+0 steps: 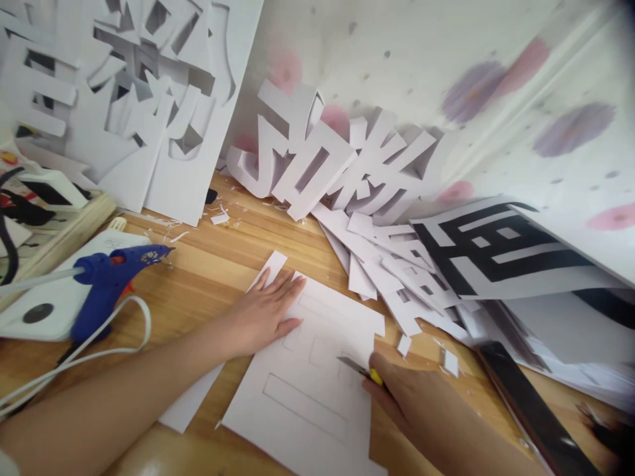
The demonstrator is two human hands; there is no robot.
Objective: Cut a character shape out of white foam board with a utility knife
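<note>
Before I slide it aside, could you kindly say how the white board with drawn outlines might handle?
The white board probably feels stiff, since it lies flat with crisp edges. It is likely light for its size, as it looks thin. It might slide readily on the smooth-looking wooden table if the left hand weren't resting on it.

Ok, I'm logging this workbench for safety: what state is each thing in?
Yellow-handled steel knife: blade out, held in right hand.
White line-marked sheet: flat, edge notched, under left hand.
Blue plastic glue gun: corded, power unclear.
White raised characters: tilted, overlapping.
Flat white cut pieces: heaped.
Black-patterned white paper: slanting.
</note>
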